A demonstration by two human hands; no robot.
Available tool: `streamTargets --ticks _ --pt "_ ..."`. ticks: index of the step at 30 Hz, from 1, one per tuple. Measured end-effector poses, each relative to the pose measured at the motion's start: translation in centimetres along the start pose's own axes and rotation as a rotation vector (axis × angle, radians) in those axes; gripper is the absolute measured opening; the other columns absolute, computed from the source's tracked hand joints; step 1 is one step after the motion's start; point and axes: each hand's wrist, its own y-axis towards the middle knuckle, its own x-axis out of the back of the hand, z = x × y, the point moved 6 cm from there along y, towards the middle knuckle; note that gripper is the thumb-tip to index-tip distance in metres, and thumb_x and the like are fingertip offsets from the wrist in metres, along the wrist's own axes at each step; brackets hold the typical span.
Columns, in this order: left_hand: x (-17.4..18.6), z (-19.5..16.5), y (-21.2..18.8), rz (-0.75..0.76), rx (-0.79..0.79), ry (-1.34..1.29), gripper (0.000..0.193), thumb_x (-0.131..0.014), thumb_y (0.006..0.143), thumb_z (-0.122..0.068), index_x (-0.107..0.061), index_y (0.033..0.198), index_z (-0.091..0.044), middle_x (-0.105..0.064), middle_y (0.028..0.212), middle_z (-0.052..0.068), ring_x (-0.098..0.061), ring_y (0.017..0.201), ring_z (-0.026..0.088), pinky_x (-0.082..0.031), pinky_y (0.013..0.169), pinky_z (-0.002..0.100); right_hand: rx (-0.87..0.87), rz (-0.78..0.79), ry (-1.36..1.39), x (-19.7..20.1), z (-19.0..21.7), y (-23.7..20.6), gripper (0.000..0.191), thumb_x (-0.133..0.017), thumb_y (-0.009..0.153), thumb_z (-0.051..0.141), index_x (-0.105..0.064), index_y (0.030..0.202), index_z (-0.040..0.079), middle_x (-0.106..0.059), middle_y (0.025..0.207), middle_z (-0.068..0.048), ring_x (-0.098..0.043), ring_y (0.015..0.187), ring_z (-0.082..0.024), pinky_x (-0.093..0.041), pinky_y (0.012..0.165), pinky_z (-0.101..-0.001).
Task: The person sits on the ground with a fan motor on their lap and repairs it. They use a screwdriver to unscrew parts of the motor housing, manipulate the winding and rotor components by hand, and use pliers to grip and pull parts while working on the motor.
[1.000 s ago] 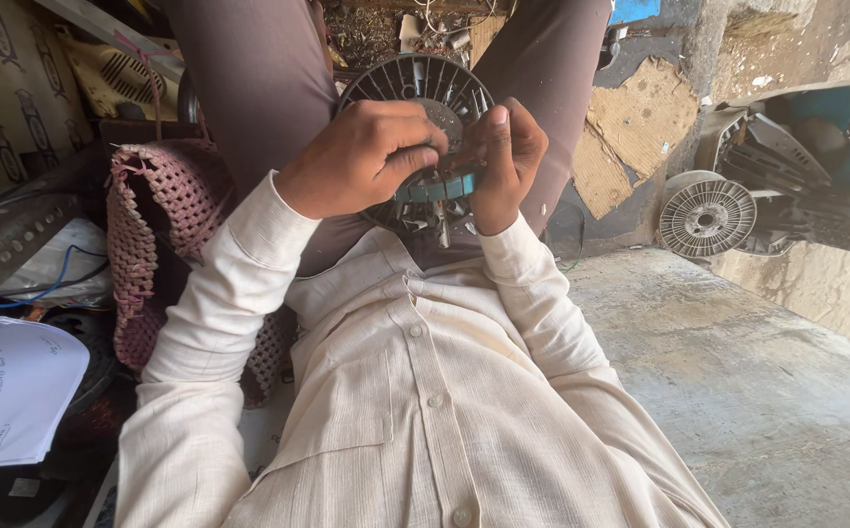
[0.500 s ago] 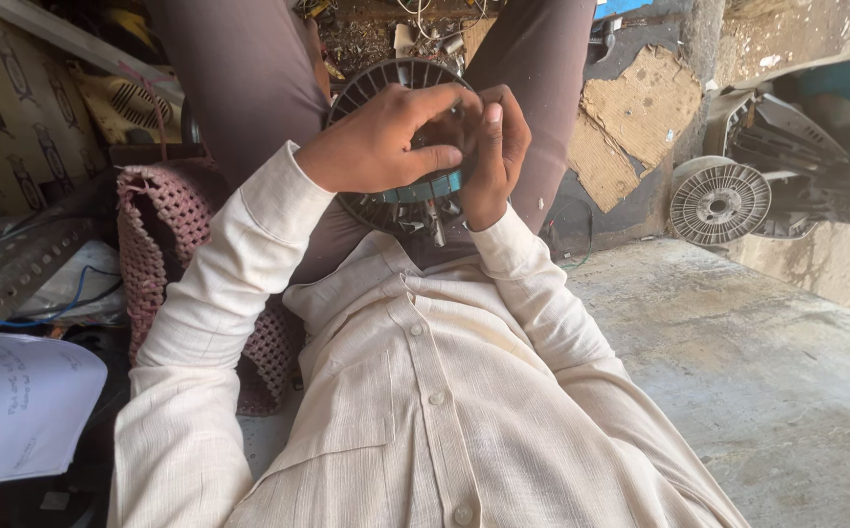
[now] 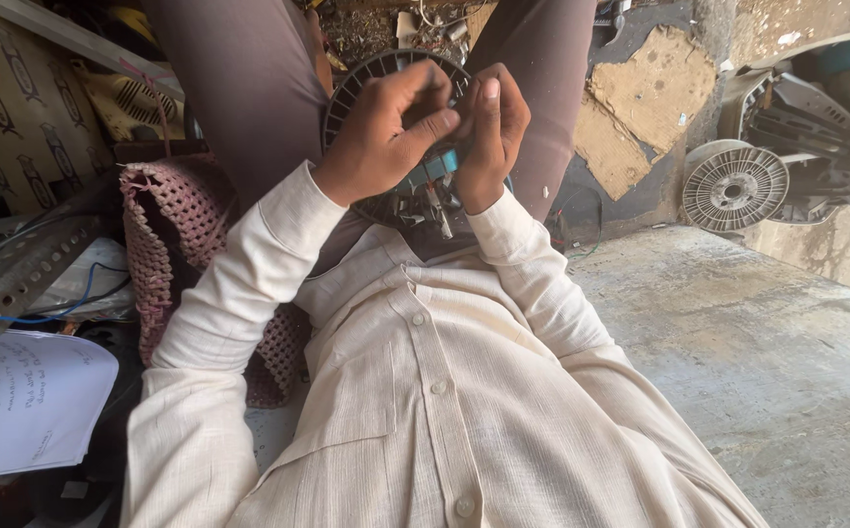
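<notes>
A round dark slotted motor part (image 3: 358,86), with a teal piece and thin wire ends near its middle, rests on my lap between my brown trouser legs. My left hand (image 3: 386,132) lies across its face, thumb and fingers pinched together near the centre. My right hand (image 3: 490,137) meets it from the right, fingers curled and thumb upright, gripping the part's right side. Whatever small thing the fingertips pinch is hidden. Both cream shirt sleeves reach up to the part.
A pink woven seat (image 3: 166,225) stands at my left. A white handwritten sheet (image 3: 24,401) and a perforated metal angle (image 3: 14,269) lie lower left. A grey round slotted core (image 3: 735,186) and cardboard (image 3: 640,108) sit right, by a concrete floor (image 3: 767,352).
My hands have closed in together over the centre of the round part, and the left thumb now meets the fingers. The view has shifted slightly.
</notes>
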Motion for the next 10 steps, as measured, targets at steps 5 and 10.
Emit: streamTargets --ticks 5,10 --pt "1.7 -0.4 -1.5 -0.196 -0.004 0.089 0.019 -0.071 0.105 -0.009 -0.054 0.101 0.000 -0.059 0.080 0.004 -0.062 0.072 0.009 -0.051 0.066 0.031 -0.020 -0.011 -0.014 0.1 -0.3 0.0 0.035 -0.049 0.114 0.032 -0.049 0.092 0.005 -0.046 0.072 0.001 -0.042 0.063 -0.007 -0.032 0.057 -0.0259" --pt "1.1 1.6 -2.9 -0.350 0.095 -0.208 0.021 -0.070 0.105 -0.004 -0.051 0.098 -0.002 -0.056 0.082 0.003 -0.060 0.073 0.008 -0.056 0.065 0.028 -0.064 -0.084 -0.018 0.1 -4.0 1.9 0.032 -0.051 0.111 0.030 -0.053 0.094 0.003 -0.050 0.068 -0.001 -0.045 0.058 -0.008 -0.036 0.054 -0.0265"
